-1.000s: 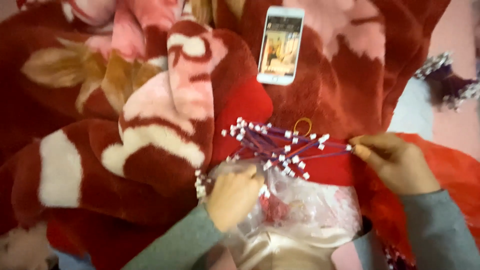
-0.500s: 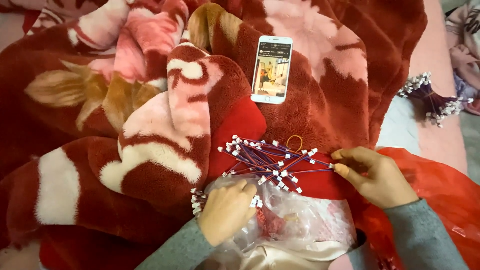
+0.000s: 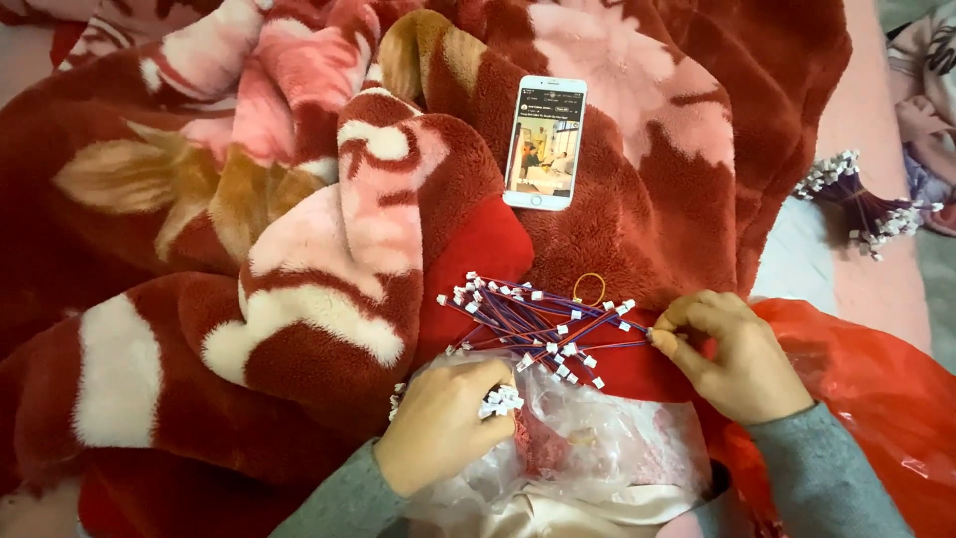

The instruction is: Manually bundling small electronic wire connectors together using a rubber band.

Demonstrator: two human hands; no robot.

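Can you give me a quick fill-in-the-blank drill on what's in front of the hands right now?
1. The phone lies face-up on the red flowered ____.
2. The right hand pinches the end of a wire from the loose pile of short wires tipped with small ____ connectors.
3. Just above that pile lies a small yellow ____ band.
4. The left hand rests on a clear ____ bag, holding a few connectors.

Missing words: blanket; white; rubber; plastic
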